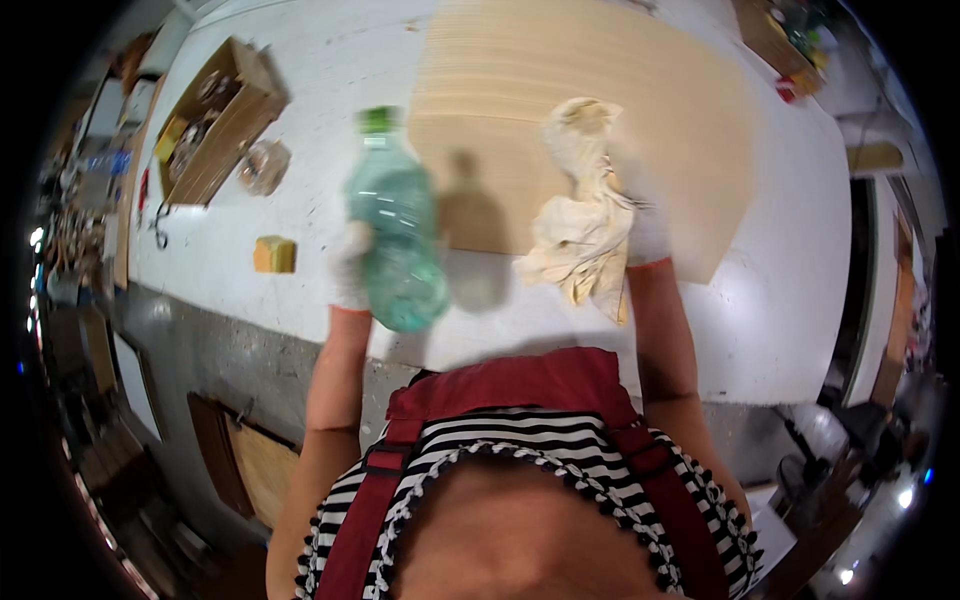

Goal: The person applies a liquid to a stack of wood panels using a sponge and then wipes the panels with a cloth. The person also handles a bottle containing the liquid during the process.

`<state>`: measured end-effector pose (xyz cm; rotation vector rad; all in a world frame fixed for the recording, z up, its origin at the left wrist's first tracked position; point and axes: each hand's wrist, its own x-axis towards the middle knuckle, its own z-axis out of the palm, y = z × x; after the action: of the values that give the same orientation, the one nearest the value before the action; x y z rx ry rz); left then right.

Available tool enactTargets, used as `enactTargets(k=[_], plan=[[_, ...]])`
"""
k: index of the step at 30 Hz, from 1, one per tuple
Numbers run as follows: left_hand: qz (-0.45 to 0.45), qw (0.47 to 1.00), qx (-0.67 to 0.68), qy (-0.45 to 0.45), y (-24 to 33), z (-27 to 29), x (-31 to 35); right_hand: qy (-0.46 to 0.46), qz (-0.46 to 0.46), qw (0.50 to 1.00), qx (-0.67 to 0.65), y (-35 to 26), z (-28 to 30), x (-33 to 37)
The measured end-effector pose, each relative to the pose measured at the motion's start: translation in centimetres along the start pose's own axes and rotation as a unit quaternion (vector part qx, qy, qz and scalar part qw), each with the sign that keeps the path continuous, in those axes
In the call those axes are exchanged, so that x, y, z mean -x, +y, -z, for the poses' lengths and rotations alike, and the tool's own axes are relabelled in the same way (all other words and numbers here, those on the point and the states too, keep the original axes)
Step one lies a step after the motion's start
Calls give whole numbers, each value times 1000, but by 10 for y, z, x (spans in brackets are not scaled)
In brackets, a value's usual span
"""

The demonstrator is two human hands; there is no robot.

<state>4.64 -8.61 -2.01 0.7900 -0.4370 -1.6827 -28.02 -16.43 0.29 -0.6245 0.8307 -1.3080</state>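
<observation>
My left hand (pixel 350 262), in a white glove, is closed round the side of a green clear plastic bottle (pixel 398 235). The bottle is upright in the picture with its green cap (pixel 378 120) at the far end; it is slightly blurred. A crumpled cream cloth (pixel 582 225) hangs from my right hand (pixel 648 225), also gloved in white with an orange cuff. The cloth covers most of the right fingers. Beneath both lies a pale wood-grain sheet (pixel 490 80), with the bottle's shadow falling on it.
The white table (pixel 740 345) carries a cardboard box (pixel 225 120) of mixed items at the far left. Near it lie a crumpled clear plastic piece (pixel 264 167), a yellow sponge (pixel 274 254) and dark-handled scissors (pixel 160 228). Another box (pixel 775 40) stands at the far right.
</observation>
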Motion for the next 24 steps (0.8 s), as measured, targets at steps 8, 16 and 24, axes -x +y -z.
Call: enactTargets(k=[8,16,24], plan=[[-297,823,-434,217,44,15,-80,223,82,847,475,-108,83,-2],[-295,812,-414,288,18,81,-96,241,251,584,733,-119,112,-19],[-153,897,-389,142,-53,-14,-29,270,205,576,744,-117,136,-29]])
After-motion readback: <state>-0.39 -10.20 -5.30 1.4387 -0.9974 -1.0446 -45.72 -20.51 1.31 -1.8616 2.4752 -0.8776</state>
